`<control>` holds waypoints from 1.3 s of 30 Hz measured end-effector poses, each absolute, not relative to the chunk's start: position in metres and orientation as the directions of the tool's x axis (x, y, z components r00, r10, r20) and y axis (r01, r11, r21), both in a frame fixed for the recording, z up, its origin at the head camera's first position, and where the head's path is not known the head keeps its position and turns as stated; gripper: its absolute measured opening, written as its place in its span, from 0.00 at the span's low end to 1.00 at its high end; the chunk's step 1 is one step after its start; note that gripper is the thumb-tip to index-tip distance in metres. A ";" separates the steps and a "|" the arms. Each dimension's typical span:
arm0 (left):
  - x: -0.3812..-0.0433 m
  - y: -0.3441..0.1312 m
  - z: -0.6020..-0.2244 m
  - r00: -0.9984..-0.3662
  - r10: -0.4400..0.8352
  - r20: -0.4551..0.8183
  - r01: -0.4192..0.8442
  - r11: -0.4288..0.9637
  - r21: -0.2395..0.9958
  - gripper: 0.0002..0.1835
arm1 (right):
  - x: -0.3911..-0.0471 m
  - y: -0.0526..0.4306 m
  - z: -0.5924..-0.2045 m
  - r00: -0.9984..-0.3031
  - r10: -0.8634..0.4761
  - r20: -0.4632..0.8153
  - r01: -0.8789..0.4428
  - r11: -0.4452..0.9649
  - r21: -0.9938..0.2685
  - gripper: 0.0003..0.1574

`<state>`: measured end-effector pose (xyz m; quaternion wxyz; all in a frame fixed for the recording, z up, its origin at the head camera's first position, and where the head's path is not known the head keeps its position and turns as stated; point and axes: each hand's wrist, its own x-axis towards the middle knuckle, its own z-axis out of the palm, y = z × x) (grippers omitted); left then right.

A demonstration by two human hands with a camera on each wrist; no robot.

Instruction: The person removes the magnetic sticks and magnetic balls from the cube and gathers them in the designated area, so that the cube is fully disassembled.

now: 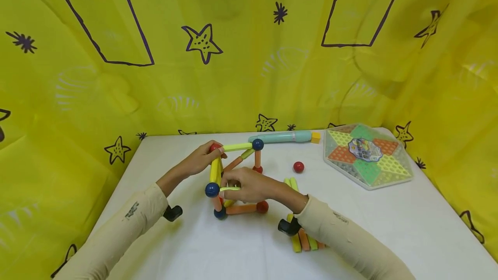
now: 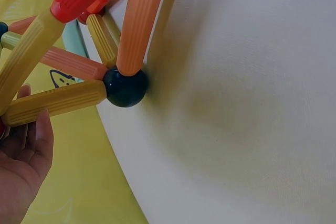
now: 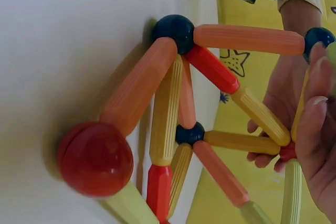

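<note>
Your left hand (image 1: 201, 157): curled round the ball-and-stick frame (image 1: 241, 209) at a red ball (image 1: 215, 146). Your right hand (image 1: 250, 183): pinching one pale-green stick (image 1: 230, 189).

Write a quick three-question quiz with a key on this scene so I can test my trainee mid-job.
1. True or false: the glossy, loose red ball touches the multicoloured, plastic-looking rod-and-ball frame.
2. What does the person's right hand pinch?
3. Fill in: in the head view, the flat, hexagonal, multicoloured game board lies to the ____ of the loose red ball.

Key:
1. False; the ball lies apart from the frame.
2. A slim, pale green rod.
3. Right.
</note>
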<state>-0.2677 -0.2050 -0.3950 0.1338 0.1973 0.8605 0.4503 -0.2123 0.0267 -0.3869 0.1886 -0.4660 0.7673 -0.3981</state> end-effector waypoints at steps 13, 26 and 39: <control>-0.268 -0.204 -0.395 -0.884 0.463 -0.062 0.220 0.530 0.819 0.23 | -0.211 0.099 -0.382 -0.524 -0.851 -0.034 -0.311 0.228 -0.923 0.13; -0.268 -0.205 -0.398 -0.883 0.464 -0.065 0.219 0.532 0.818 0.26 | -0.223 0.181 -0.414 -0.664 -0.731 -0.159 -0.178 0.361 -0.915 0.26; -0.266 -0.203 -0.398 -0.891 0.446 -0.077 0.196 0.533 0.823 0.23 | -0.237 0.217 -0.442 -0.726 -0.666 -0.169 -0.246 0.481 -0.841 0.37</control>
